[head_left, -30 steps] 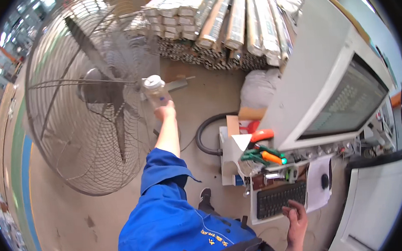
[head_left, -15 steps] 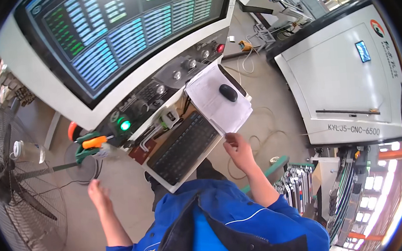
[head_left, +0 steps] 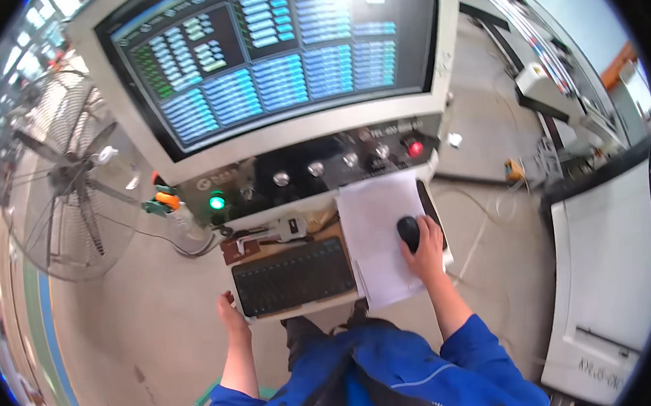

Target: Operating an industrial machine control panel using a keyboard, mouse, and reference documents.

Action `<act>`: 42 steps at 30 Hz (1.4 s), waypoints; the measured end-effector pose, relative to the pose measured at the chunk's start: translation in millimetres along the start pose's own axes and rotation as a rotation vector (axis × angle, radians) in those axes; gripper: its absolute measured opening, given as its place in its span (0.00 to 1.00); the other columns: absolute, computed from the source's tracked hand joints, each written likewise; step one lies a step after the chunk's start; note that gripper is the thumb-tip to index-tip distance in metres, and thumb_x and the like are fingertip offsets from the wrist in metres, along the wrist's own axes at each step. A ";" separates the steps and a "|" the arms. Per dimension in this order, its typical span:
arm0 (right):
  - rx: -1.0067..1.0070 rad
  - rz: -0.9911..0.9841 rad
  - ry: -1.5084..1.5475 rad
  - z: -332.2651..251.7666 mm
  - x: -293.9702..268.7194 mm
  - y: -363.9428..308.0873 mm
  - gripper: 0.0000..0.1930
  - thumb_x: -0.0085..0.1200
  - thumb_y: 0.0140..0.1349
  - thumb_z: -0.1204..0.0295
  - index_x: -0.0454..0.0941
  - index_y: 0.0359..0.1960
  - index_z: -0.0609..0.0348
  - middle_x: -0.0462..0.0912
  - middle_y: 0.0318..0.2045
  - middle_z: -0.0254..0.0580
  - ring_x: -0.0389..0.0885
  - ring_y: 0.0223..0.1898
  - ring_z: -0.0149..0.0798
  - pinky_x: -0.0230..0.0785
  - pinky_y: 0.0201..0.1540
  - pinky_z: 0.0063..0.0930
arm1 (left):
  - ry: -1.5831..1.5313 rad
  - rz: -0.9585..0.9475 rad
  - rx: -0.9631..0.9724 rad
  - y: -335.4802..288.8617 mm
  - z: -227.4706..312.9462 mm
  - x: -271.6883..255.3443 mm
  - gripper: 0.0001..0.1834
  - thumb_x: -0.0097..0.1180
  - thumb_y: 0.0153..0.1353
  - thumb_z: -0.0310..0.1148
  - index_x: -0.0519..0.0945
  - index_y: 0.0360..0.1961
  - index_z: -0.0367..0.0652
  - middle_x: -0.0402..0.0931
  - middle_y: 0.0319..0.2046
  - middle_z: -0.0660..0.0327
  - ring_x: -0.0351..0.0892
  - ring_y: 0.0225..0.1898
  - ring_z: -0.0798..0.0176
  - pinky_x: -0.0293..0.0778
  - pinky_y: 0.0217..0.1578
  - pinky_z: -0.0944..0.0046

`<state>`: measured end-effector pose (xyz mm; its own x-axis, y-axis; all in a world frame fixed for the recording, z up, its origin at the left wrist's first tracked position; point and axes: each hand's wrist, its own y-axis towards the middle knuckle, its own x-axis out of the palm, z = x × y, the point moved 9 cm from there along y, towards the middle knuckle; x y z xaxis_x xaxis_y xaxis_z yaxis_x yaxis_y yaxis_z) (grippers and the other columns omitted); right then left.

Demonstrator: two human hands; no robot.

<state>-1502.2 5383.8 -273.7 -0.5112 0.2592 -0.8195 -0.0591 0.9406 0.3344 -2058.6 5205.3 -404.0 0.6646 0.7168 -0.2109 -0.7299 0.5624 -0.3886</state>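
My right hand (head_left: 425,250) rests over a black computer mouse (head_left: 408,232), fingers curved on it. The mouse lies on a stack of white papers (head_left: 372,218) at the right of a shelf (head_left: 314,308). On the shelf's left part is a black keyboard (head_left: 293,276). My left hand (head_left: 232,310) is beside the shelf's left front corner, fingers apart and holding nothing. Whether its fingertips touch the shelf edge, I cannot tell. Behind the keyboard lie a calliper-like tool (head_left: 291,228), hex keys (head_left: 250,243) and a dark red booklet (head_left: 237,251).
Above the shelf stands a large monitor (head_left: 319,109) over a black control panel (head_left: 301,176) with knobs, a green light (head_left: 217,201) and a red button (head_left: 414,149). A caged fan (head_left: 74,175) is on the left. Cables (head_left: 484,207) trail across the floor; a white machine cabinet (head_left: 610,274) is right.
My right hand has moved from beside the papers onto the mouse. My left hand has come up next to the shelf corner. The view has turned, so the console now sits straighter.
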 end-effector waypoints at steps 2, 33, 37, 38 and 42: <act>-0.027 -0.038 -0.055 0.3 6.8 4.7 0.42 0.70 0.54 0.65 0.66 0.71 0.61 0.69 0.67 0.57 0.69 0.66 0.62 0.62 0.70 0.56 | 0.004 0.094 0.080 1.9 -0.7 -0.3 0.30 0.39 0.77 0.54 0.78 0.59 0.38 0.79 0.53 0.55 0.75 0.53 0.56 0.72 0.55 0.54; -0.162 -0.014 0.036 -3.5 3.6 4.9 0.27 0.68 0.52 0.67 0.83 0.57 0.45 0.72 0.62 0.52 0.72 0.61 0.60 0.68 0.63 0.54 | 0.090 0.289 0.248 12.9 -10.7 -11.3 0.30 0.36 0.78 0.55 0.80 0.46 0.37 0.81 0.38 0.56 0.76 0.42 0.58 0.70 0.48 0.55; -0.169 -0.020 0.023 -3.5 5.2 4.5 0.27 0.68 0.51 0.67 0.83 0.57 0.44 0.72 0.63 0.52 0.72 0.61 0.60 0.68 0.63 0.54 | 0.093 0.285 0.287 16.3 -10.6 -10.6 0.28 0.36 0.77 0.52 0.79 0.44 0.37 0.80 0.36 0.57 0.75 0.40 0.60 0.70 0.45 0.57; -0.172 -0.022 0.021 -3.7 5.6 4.6 0.26 0.68 0.51 0.67 0.83 0.57 0.44 0.72 0.63 0.52 0.72 0.61 0.60 0.68 0.63 0.54 | 0.120 0.302 0.302 15.6 -9.6 -11.0 0.28 0.36 0.77 0.52 0.79 0.44 0.37 0.80 0.36 0.57 0.75 0.40 0.60 0.70 0.45 0.57; -0.170 -0.010 0.007 -3.1 4.8 5.1 0.26 0.68 0.52 0.66 0.83 0.56 0.43 0.72 0.63 0.52 0.72 0.60 0.60 0.68 0.63 0.55 | 0.141 0.301 0.281 14.5 -10.7 -12.7 0.28 0.36 0.77 0.52 0.79 0.44 0.37 0.80 0.36 0.57 0.76 0.40 0.59 0.70 0.44 0.56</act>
<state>-1507.6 5389.1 -274.4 -0.5161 0.2480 -0.8198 -0.2077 0.8923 0.4007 -2075.9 5200.0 -416.6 0.4165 0.8139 -0.4052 -0.8968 0.4410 -0.0359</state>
